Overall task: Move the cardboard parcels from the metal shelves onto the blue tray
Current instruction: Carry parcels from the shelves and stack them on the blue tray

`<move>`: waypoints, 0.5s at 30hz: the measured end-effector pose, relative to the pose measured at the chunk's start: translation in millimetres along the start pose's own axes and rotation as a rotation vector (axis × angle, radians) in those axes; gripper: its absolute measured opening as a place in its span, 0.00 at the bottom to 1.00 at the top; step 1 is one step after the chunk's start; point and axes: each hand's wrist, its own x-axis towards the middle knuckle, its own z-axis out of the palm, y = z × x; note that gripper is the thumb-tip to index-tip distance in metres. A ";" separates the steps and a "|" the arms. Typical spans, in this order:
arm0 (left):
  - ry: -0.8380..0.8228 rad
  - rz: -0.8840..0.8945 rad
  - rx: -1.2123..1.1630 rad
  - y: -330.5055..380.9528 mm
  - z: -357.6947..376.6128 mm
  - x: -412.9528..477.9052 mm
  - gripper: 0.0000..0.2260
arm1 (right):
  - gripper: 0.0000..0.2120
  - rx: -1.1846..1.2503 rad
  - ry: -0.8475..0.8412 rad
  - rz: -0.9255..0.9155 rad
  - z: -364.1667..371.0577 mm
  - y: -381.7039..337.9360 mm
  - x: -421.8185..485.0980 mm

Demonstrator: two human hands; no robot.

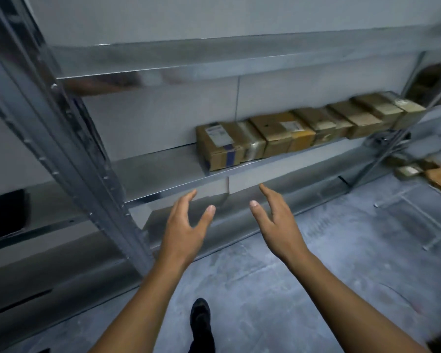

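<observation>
Several cardboard parcels [301,128] stand in a row on the middle metal shelf [161,171], running from its centre to the right end. The nearest one, with a white label and blue tape [222,146], is at the row's left end. My left hand [186,225] and my right hand [275,220] reach forward side by side below the shelf's front edge, palms facing each other, fingers spread and holding nothing. Both hands are short of the parcels. No blue tray is in view.
A slanted steel upright [69,138] of the rack crosses the left side. An upper shelf [189,59] hangs above the parcels. More parcels [418,171] lie low at the far right. My dark shoe [200,317] stands on the grey floor.
</observation>
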 end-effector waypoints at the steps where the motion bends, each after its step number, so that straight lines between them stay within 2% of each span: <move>1: -0.007 -0.003 -0.001 -2.4 9.9 19.0 0.31 | 0.34 -0.004 0.004 0.018 -0.1 6.6 16.8; 5: -0.022 -0.067 -0.030 -13.9 40.8 96.1 0.27 | 0.33 -0.031 -0.032 0.090 4.1 26.5 87.4; 9: -0.013 -0.138 -0.022 -25.2 63.0 169.7 0.31 | 0.31 -0.039 -0.089 0.131 12.1 40.7 166.0; 15: 0.052 -0.292 -0.010 -47.1 97.9 248.6 0.30 | 0.31 -0.001 -0.160 0.159 46.5 57.3 248.0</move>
